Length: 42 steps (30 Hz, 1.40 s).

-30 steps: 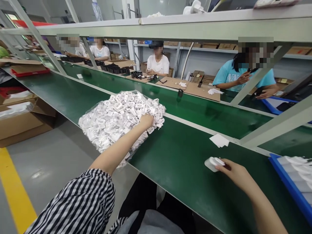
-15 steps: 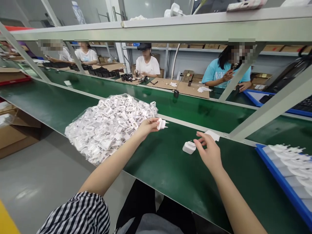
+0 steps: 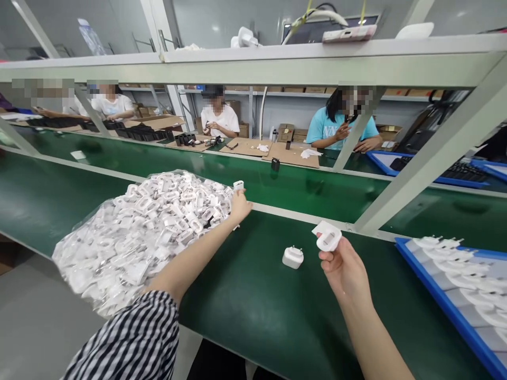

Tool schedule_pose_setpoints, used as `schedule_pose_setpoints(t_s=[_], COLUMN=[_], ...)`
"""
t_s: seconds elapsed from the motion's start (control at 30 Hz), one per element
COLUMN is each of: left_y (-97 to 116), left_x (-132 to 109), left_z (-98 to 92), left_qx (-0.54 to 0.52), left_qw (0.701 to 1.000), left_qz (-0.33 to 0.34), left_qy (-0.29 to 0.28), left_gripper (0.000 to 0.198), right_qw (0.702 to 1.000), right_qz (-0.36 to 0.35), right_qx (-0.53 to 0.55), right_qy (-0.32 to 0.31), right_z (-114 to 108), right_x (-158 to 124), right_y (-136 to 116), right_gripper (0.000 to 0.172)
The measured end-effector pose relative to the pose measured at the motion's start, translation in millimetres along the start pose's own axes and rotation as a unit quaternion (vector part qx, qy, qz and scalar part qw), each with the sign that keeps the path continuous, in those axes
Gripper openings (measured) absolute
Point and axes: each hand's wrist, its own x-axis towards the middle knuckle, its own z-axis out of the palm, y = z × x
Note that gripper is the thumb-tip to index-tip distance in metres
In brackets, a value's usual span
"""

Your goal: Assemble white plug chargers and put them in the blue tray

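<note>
My left hand point(image 3: 240, 206) reaches to the right edge of a big clear bag heaped with white plug adapters point(image 3: 150, 221). Its fingers curl into the heap and what they grip is hidden. One adapter point(image 3: 238, 184) sticks up just above that hand. My right hand point(image 3: 344, 266) is raised over the green belt point(image 3: 257, 306) and pinches a white adapter point(image 3: 328, 238) at its fingertips. Another white adapter point(image 3: 293, 257) lies on the belt between my hands, prongs up.
A blue tray point(image 3: 443, 301) with rows of white adapters sits at the right. A slanted grey frame post point(image 3: 428, 158) rises behind my right hand, under an overhead shelf. Across a second belt, several people work at cardboard sheets; one wears a teal shirt point(image 3: 328, 129).
My left hand lifted an adapter from the heap and has gone back to the heap. My right hand set one adapter down on the belt and now holds an adapter up.
</note>
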Motion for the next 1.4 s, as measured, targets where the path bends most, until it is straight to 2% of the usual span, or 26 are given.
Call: schedule_pose_setpoints(t_s=[0.1, 0.2, 0.3, 0.4, 0.5, 0.57, 0.63, 0.7, 0.77, 0.87, 1.0, 1.07, 1.23, 1.4], left_y=[-14.6, -22.4, -21.0, -9.1, 4.4, 7.6, 4.6, -1.7, -7.9, -14.8, -20.4, -21.7, -22.6, -24.9], left_x=[53.6, 85.8, 101.3, 96.3, 59.9, 14.5, -43.6, -104.2, -155.6, -201.9, -217.5, -218.3, -221.9, -224.7], left_z=[10.0, 18.9, 21.8, 11.7, -8.9, -23.1, -33.0, -35.6, -30.7, -14.4, 3.0, 5.7, 6.3, 9.3], left_qx=[0.065, 0.099, 0.102, 0.081, 0.045, -0.006, -0.071, -0.117, -0.169, -0.258, -0.334, -0.357, -0.33, -0.286], left_qw=[0.998, 0.995, 0.993, 0.993, 0.989, 0.975, 0.946, 0.936, 0.932, 0.932, 0.921, 0.914, 0.93, 0.946], left_qz=[0.006, 0.005, 0.005, 0.042, 0.094, 0.146, 0.187, 0.166, 0.126, 0.055, -0.037, -0.047, -0.023, 0.002], left_qy=[0.022, -0.004, -0.054, -0.073, -0.103, -0.167, -0.256, -0.289, -0.293, -0.25, -0.197, -0.187, -0.159, -0.151], left_gripper=[0.049, 0.046, 0.031, 0.028, 0.033, 0.034, 0.031, 0.031, 0.027, 0.03, 0.048, 0.048, 0.033, 0.035], right_qw=[0.998, 0.998, 0.999, 1.0, 0.997, 0.988, 0.968, 0.941, 0.916, 0.868, 0.794, 0.771, 0.756, 0.745], right_qz=[0.041, 0.034, 0.012, -0.011, -0.036, -0.066, -0.097, -0.109, -0.094, -0.075, -0.101, -0.11, -0.13, -0.124], right_qx=[0.022, 0.037, 0.027, 0.002, -0.059, -0.132, -0.228, -0.318, -0.38, -0.463, -0.56, -0.584, -0.604, -0.618], right_qy=[0.033, 0.034, 0.023, 0.01, -0.032, -0.039, -0.03, -0.042, -0.09, -0.162, -0.216, -0.229, -0.216, -0.217], right_z=[-6.1, -12.5, -18.7, -19.3, -11.9, -4.6, 2.2, 7.0, 9.1, 8.3, 5.9, 5.6, 7.4, 8.4], right_x=[6.4, 12.9, 16.9, 14.4, 3.5, -7.1, -18.5, -28.7, -37.4, -48.8, -61.2, -64.8, -67.3, -66.9], right_y=[-4.8, -3.6, -1.8, -2.9, -5.6, -5.7, -1.5, 8.8, 24.6, 49.9, 68.0, 70.5, 74.3, 73.9], right_gripper=[0.037, 0.03, 0.021, 0.023, 0.024, 0.022, 0.021, 0.021, 0.019, 0.017, 0.018, 0.02, 0.021, 0.024])
